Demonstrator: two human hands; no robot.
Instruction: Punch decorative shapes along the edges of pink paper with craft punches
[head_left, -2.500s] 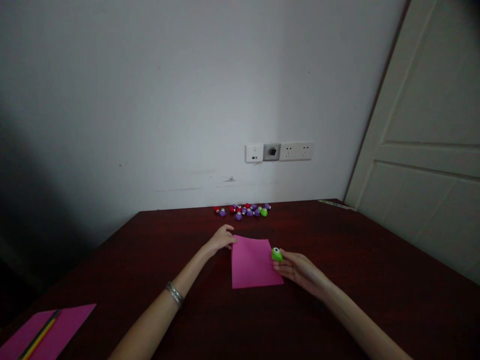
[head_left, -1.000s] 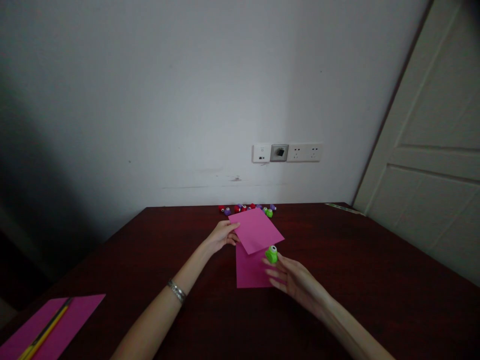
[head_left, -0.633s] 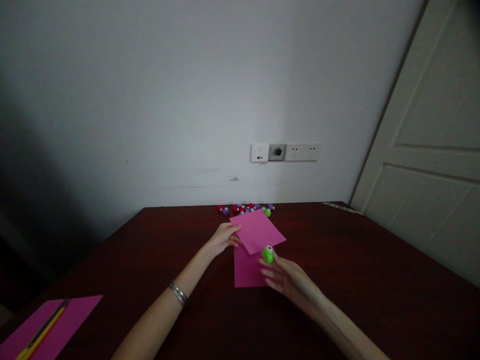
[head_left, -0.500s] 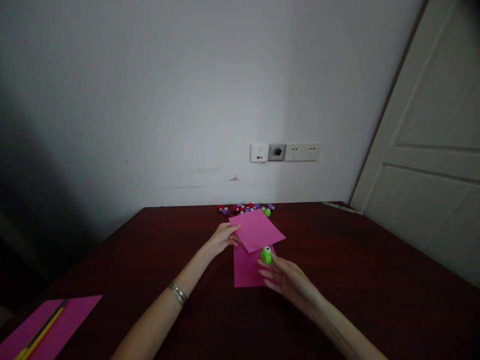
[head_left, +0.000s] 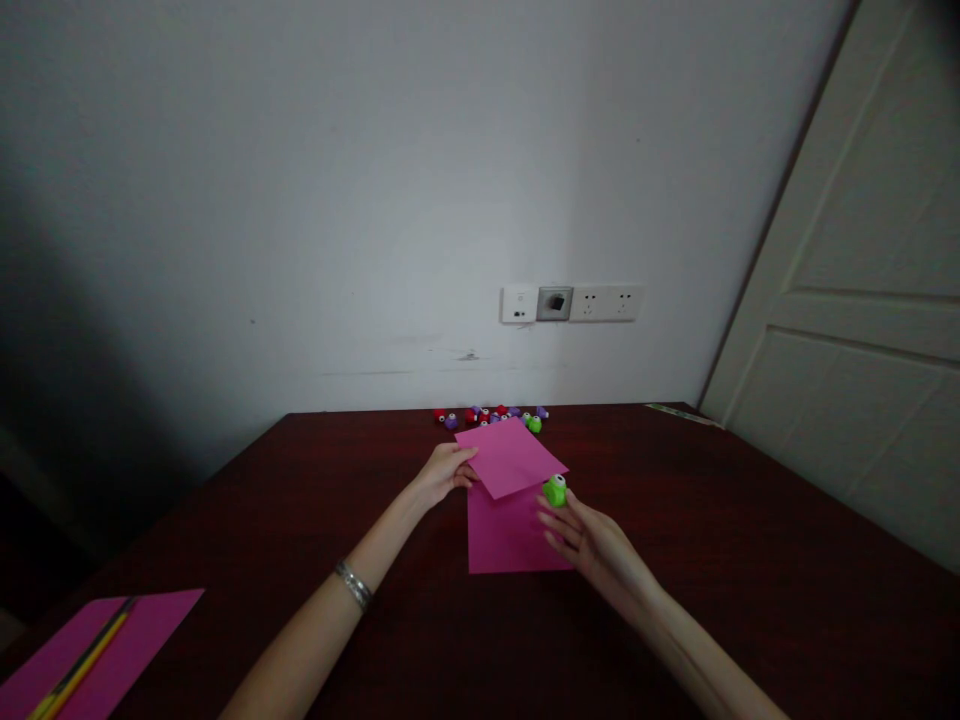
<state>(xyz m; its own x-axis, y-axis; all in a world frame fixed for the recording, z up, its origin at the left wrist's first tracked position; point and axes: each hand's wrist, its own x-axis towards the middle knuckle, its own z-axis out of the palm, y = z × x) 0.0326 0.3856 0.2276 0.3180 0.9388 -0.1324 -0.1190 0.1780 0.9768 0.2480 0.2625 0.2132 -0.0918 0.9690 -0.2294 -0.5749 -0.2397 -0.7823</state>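
Note:
My left hand [head_left: 444,473] pinches the left corner of a pink paper sheet [head_left: 510,457] and holds it lifted and turned above a second pink sheet [head_left: 510,535] that lies flat on the dark red table [head_left: 675,560]. My right hand [head_left: 592,540] holds a small green paper punch [head_left: 555,490] at its fingertips, right at the lifted sheet's right corner. A silver bracelet [head_left: 351,585] sits on my left wrist.
A cluster of several small red, purple and green punches [head_left: 491,416] lies at the table's far edge by the wall. Another pink sheet [head_left: 90,655] with pencils [head_left: 79,672] on it lies at the near left. A door [head_left: 862,330] stands to the right.
My left hand lifted the top pink sheet off the one below and turned it. My right hand, with the green punch, first slid left, then moved up and right to the sheet's corner.

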